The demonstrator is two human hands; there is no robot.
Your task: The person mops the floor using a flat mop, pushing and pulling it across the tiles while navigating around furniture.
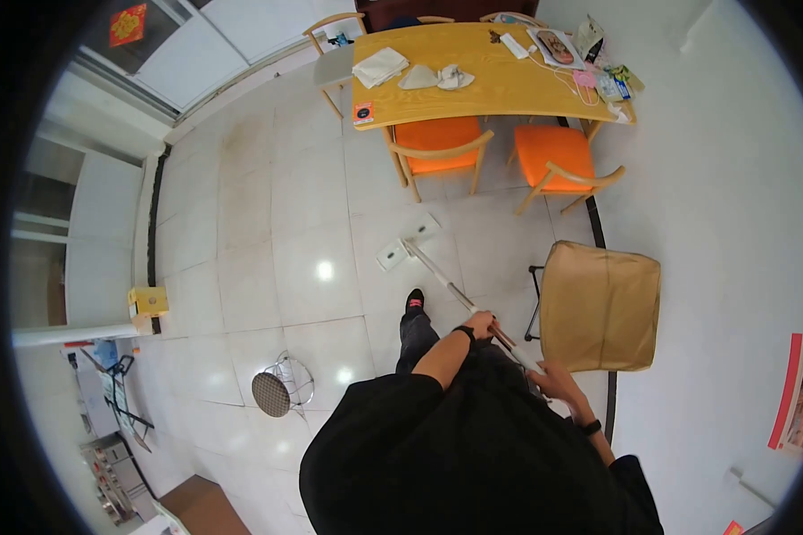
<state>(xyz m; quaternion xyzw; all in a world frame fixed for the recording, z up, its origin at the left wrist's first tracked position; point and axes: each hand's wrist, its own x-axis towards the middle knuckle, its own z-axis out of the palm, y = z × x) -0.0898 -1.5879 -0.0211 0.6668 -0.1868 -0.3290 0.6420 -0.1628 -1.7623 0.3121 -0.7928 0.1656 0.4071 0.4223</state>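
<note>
A flat mop [433,267] slants from the floor up to my body, its white rectangular head [391,257] lying on the pale tiles ahead of my foot. Partway along the pole, my left hand [480,325] is closed around it, with a dark band on that wrist. Lower in the view, nearer my body, my right hand [558,383] is closed at the upper end of the pole; some of its fingers are hidden. My dark shoe [415,301] with pink laces stands beside the pole.
Ahead is a wooden table [464,98] with cloths and small items. Orange-seated chairs [439,143] stand at its near side. A brown-covered boxy object [600,308] is on my right, by the wall. A round stool [271,394] stands left, and a yellow box [148,301] farther left.
</note>
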